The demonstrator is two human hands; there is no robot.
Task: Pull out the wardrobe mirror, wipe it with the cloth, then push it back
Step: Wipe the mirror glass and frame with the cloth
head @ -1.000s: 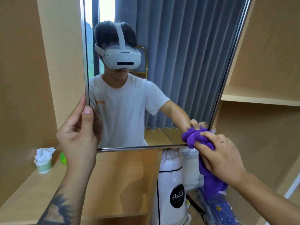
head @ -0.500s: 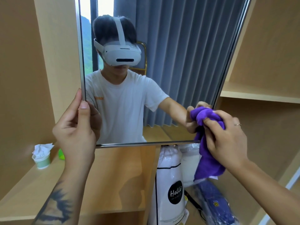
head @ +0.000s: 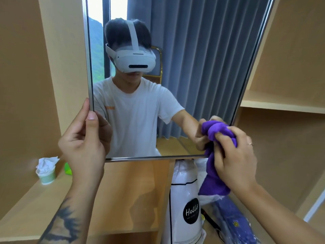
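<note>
Mirror (head: 175,76) out; left hand (head: 82,147) pinches its edge, right hand (head: 235,155) grips purple cloth (head: 218,132) at lower corner; wiping underway, push-back pending.

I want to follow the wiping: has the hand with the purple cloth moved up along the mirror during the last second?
Yes. The right hand with the cloth rose from the mirror's bottom edge to higher on the glass, near the right edge.
</note>
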